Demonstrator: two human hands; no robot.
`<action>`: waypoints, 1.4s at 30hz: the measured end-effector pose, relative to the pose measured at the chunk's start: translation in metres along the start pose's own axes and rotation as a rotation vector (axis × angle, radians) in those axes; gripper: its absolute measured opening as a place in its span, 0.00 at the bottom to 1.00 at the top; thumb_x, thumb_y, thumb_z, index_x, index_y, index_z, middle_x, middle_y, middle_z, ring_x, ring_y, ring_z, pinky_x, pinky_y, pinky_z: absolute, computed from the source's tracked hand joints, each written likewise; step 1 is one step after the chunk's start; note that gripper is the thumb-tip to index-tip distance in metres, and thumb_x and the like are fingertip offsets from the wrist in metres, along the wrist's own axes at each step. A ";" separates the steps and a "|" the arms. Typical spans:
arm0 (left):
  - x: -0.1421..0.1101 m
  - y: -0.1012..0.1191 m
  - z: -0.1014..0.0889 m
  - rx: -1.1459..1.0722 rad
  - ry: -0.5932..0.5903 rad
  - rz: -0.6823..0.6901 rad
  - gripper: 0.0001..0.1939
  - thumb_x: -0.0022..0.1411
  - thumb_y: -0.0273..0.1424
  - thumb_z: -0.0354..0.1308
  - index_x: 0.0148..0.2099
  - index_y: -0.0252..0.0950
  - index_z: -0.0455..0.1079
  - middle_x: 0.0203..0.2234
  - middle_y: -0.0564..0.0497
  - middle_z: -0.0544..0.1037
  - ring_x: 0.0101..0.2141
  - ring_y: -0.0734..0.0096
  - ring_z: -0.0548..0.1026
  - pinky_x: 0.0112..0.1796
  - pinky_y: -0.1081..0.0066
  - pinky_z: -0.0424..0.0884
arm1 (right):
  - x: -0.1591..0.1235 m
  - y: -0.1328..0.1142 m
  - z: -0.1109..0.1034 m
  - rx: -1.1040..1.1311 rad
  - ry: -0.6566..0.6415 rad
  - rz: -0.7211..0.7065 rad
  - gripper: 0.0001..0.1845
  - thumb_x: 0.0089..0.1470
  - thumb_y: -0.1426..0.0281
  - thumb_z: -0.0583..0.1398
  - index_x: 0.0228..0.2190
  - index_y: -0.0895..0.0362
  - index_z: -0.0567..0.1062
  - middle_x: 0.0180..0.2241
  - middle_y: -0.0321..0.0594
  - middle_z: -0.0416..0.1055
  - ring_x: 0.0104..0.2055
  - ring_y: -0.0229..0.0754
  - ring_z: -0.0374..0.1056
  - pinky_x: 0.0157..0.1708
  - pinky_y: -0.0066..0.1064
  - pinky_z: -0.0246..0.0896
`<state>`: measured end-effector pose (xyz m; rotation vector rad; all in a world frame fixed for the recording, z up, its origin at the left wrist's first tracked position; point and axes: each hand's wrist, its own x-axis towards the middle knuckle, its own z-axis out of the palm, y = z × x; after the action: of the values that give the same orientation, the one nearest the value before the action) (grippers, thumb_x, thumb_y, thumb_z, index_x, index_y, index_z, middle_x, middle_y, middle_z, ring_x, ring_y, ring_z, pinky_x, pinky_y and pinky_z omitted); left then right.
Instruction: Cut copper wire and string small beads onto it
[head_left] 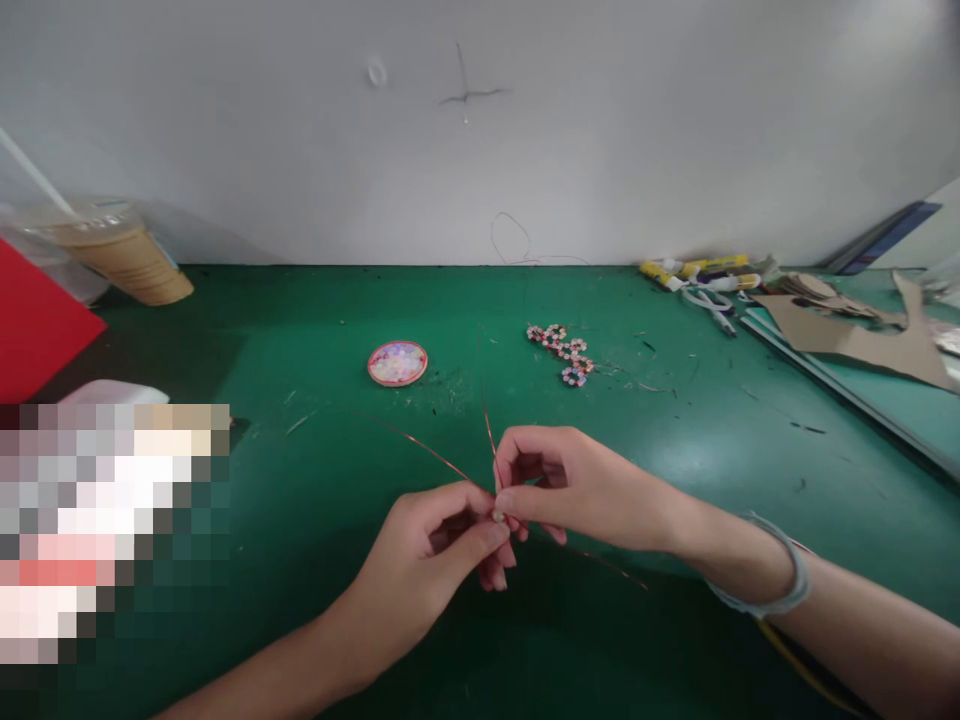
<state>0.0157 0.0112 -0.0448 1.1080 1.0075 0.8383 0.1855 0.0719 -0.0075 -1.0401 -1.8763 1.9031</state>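
My left hand (450, 535) and my right hand (547, 485) meet near the middle of the green table, fingertips almost touching. Between them is thin copper-coloured wire (442, 460); one strand runs up to the left, one stands nearly upright, another trails to the lower right. A small pale bead (498, 516) shows at the left thumb and forefinger, which are pinched together. The right thumb and forefinger pinch the wire just above it. Farther back lie a round shallow dish of pale beads (397, 363) and a chain of beaded flower rings (574, 350).
A tilted plastic cup of brown drink (127, 255) with a straw and a red object (41, 325) are at left. At right are yellow tubes (701, 270), a white cable (709, 300), cut cardboard (840, 335) and a long ruler-like strip (847, 390). A white wall (300, 130) rises behind.
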 end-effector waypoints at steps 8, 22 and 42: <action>0.001 0.001 0.000 -0.013 0.001 0.037 0.07 0.58 0.27 0.56 0.29 0.33 0.71 0.22 0.53 0.75 0.22 0.76 0.73 0.26 0.75 0.71 | 0.000 0.002 0.003 0.030 0.004 -0.004 0.04 0.51 0.71 0.58 0.28 0.57 0.65 0.22 0.31 0.65 0.24 0.31 0.62 0.16 0.19 0.56; 0.000 0.006 -0.005 0.340 -0.065 0.240 0.12 0.63 0.26 0.51 0.30 0.33 0.74 0.20 0.52 0.77 0.20 0.76 0.75 0.28 0.77 0.71 | 0.004 0.004 -0.011 0.107 -0.096 0.009 0.08 0.51 0.67 0.60 0.25 0.59 0.68 0.21 0.32 0.67 0.23 0.31 0.62 0.17 0.21 0.52; -0.001 -0.001 0.003 0.069 -0.013 0.058 0.07 0.58 0.28 0.57 0.32 0.36 0.76 0.19 0.52 0.77 0.19 0.72 0.75 0.23 0.75 0.72 | -0.005 -0.009 -0.010 -0.241 0.033 -0.062 0.07 0.55 0.66 0.56 0.34 0.56 0.70 0.27 0.33 0.69 0.28 0.33 0.65 0.25 0.23 0.58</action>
<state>0.0183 0.0088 -0.0450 1.2052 1.0036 0.8468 0.1931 0.0774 0.0040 -1.0599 -2.1326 1.6454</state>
